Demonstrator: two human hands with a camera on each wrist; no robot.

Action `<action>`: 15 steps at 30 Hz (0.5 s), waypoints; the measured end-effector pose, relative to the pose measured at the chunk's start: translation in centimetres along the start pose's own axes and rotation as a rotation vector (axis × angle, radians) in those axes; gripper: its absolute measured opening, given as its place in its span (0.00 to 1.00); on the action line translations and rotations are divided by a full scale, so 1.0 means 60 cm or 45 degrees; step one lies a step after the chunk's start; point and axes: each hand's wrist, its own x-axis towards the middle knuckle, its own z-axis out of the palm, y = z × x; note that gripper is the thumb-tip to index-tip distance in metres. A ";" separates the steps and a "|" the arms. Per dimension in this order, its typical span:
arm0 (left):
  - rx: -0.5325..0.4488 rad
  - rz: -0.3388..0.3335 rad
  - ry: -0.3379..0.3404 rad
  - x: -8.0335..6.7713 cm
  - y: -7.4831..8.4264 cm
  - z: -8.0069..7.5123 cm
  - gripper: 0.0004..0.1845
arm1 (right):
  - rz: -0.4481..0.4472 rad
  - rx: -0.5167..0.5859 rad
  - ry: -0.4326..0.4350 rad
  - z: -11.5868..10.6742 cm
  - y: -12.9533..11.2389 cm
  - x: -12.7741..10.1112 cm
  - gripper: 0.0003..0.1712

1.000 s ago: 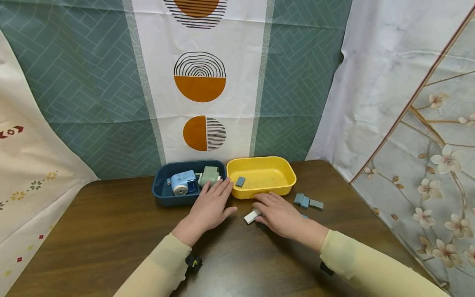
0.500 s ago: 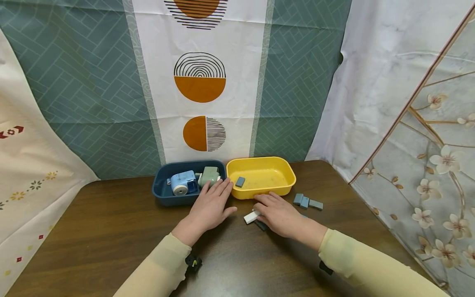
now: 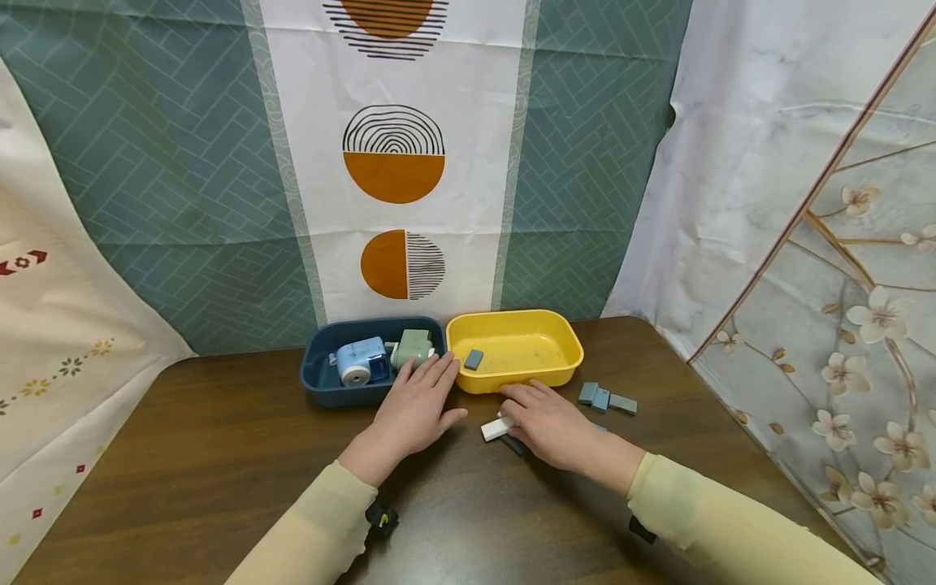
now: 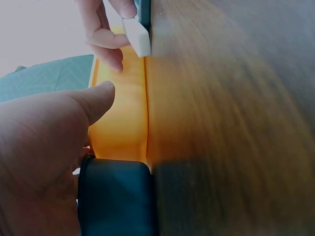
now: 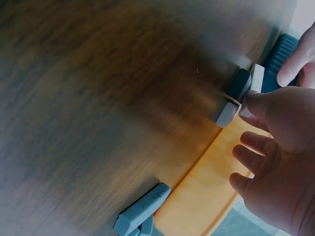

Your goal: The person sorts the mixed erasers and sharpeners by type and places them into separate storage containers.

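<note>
I see almost no change over the last second: the white eraser (image 3: 496,427) still lies on the table just before the yellow tray (image 3: 570,362), my right hand (image 3: 550,422) pinching its end. My left hand (image 3: 415,404) stays flat, fingers straight, beside the tray, so the pick-up hasn't begun.

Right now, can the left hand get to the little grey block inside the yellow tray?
Probably yes. The left hand rests flat on the table with its fingertips at the edge of the yellow tray. The grey block lies just past them in the tray's near left corner, with nothing over it.
</note>
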 end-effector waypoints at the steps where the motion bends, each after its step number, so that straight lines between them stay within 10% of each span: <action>1: 0.007 -0.002 -0.002 0.000 0.000 0.000 0.46 | 0.001 -0.002 -0.001 0.000 0.000 0.000 0.17; 15: 0.005 -0.004 -0.005 -0.001 0.002 -0.002 0.46 | 0.031 -0.008 -0.022 -0.015 -0.008 -0.011 0.17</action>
